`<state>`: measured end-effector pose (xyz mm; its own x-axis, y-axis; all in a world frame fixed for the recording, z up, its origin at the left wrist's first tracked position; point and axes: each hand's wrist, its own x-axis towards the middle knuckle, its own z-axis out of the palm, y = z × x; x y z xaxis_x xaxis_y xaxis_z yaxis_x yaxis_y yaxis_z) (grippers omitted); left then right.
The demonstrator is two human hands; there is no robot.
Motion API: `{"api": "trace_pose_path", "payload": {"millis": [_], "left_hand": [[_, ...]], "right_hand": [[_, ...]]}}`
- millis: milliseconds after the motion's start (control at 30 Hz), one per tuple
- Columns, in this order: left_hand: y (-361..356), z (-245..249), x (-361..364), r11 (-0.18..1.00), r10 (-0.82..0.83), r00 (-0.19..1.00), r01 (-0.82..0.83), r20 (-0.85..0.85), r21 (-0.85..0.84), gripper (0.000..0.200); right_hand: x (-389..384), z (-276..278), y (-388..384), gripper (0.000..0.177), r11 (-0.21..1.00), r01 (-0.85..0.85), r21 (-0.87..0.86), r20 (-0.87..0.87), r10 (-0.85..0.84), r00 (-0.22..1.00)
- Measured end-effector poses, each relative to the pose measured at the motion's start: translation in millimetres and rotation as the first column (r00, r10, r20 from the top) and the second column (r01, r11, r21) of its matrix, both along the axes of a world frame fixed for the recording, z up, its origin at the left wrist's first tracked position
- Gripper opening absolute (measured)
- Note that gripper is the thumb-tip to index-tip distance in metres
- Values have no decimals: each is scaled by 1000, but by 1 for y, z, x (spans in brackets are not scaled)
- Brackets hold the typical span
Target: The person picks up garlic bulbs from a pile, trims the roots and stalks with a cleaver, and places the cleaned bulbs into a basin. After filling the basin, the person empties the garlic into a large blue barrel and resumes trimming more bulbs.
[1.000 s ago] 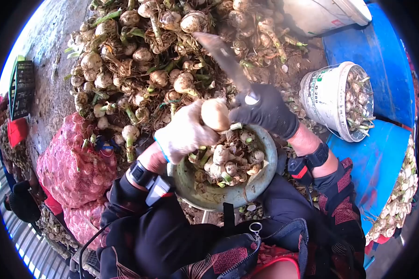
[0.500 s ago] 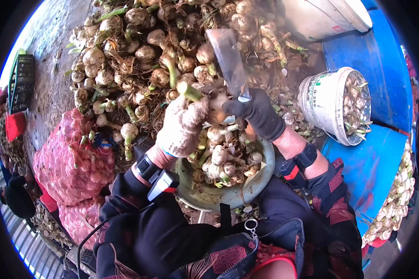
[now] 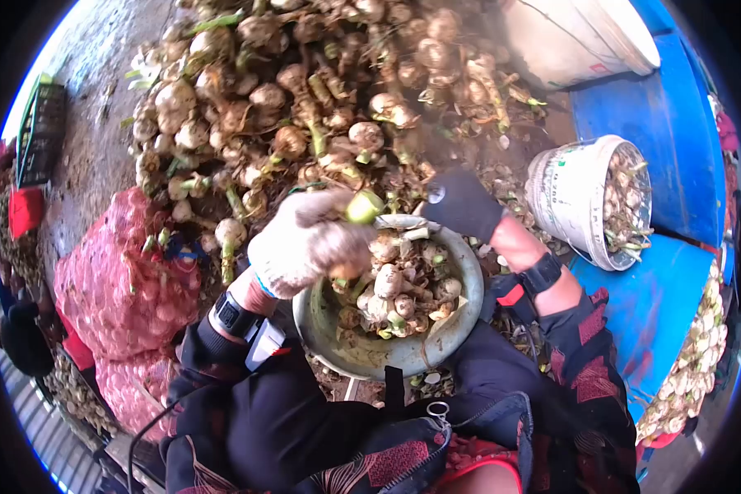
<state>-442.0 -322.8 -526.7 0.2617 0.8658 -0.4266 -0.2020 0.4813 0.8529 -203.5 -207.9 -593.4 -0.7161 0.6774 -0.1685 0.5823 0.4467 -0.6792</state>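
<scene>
Left hand (image 3: 305, 245): while its pale glove is smeared by motion, the fingers are curled closed around a garlic stalk (image 3: 365, 207), whose cut green end pokes out beyond the thumb side.
Right hand (image 3: 467, 206): its dark glove is closed around a knife (image 3: 435, 193), of which just a shiny round of metal shows clearly by the knuckles.
Bowl (image 3: 362, 360): just below the two hands, with trimmed garlic (image 3: 388, 281) heaped in it.
Pile (image 3: 267, 99): loose garlic with stalks, beyond the hands.
Net sack (image 3: 123, 276): left of and below the left hand.
Bucket (image 3: 566, 191): right of the right hand, tipped toward the view, with small garlic pieces in it.
Hidden: the knife's blade cannot be made out; a pale strip beside the right fingertips might be it or the bowl's rim. Most of the held garlic is behind the left glove, and a brown blur under those fingers is too smeared to name.
Cut off: a large tub (image 3: 580, 37), beyond the right hand, runs out at the top edge.
</scene>
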Motion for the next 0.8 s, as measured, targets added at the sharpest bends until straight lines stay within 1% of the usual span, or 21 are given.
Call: {"api": "trace_pose_path", "payload": {"millis": [33,100,133,167,200,233,300,367,400,433,467,500,533,567,600,633,667,700,733,767,800], "left_hand": [[-8,-20,-5,863,-185,905,336,-383,377,57],[-16,-15,-29,976,-174,965,196,-194,97,72],[-27,-39,-49,998,30,977,-17,-212,61,72],[-31,-33,-60,997,76,690,-35,-720,71,71],[-31,-36,-69,998,-15,273,-62,-962,-33,74],[-44,-54,-89,996,-48,74,-75,-996,-53,76],[-61,-91,-115,918,-321,-46,-261,-946,-299,68],[-79,-121,-129,905,-396,-72,-202,-915,-375,62],[-82,-135,-139,905,-397,-72,-199,-915,-376,62],[-75,-141,-145,901,-403,4,-175,-915,-398,58],[-72,-146,-148,897,-407,82,-153,-910,-416,54],[-74,-150,-149,898,-403,85,-157,-911,-411,54],[-76,-152,-151,923,-237,315,-222,-919,-314,51],[-76,-148,-149,924,-47,513,-303,-857,-232,51],[-78,-145,-144,936,146,661,-333,-736,-113,55],[-79,-136,-135,938,139,663,-326,-736,-116,55],[-80,-127,-126,889,346,786,-449,-512,-88,57],[-76,-112,-114,819,530,813,-564,-242,-102,60],[-69,-94,-101,823,525,816,-559,-241,-102,60],[-58,-74,-87,808,579,813,-582,-58,-96,61],[-48,-59,-77,793,609,782,-602,129,-94,62]], "right_hand": [[-1,-5,-7,20,988,66,-139,-62,-75,995],[1,-1,-6,24,986,76,-147,-28,-81,996],[2,1,-5,25,976,111,-189,-21,-117,993],[3,6,-6,27,961,151,-230,-8,-157,988],[0,17,-9,28,964,183,-192,-6,-188,982],[0,13,-10,28,964,179,-197,-10,-185,983],[4,2,-7,27,914,201,-353,8,-212,977],[-2,1,-11,30,884,193,-426,-5,-216,976],[-6,3,-15,30,913,174,-370,-29,-199,980],[-9,5,-17,31,938,153,-310,-48,-176,983],[-11,8,-18,32,937,140,-319,-19,-154,988],[-11,10,-18,32,940,136,-314,-19,-149,989],[-12,12,-19,31,929,124,-347,-27,-142,989],[-13,13,-20,31,917,116,-383,-34,-139,990],[-15,14,-21,26,927,103,-362,-34,-123,992],[-18,16,-22,26,925,110,-365,-33,-130,991],[-23,21,-24,23,962,43,-270,-83,-67,994],[-28,27,-25,20,985,-23,-169,-125,1,992],[-35,35,-27,19,990,-55,-127,-168,33,985],[-41,37,-28,19,991,-48,-124,-167,27,986],[-46,40,-28,18,994,-103,-25,-241,95,966]]}}
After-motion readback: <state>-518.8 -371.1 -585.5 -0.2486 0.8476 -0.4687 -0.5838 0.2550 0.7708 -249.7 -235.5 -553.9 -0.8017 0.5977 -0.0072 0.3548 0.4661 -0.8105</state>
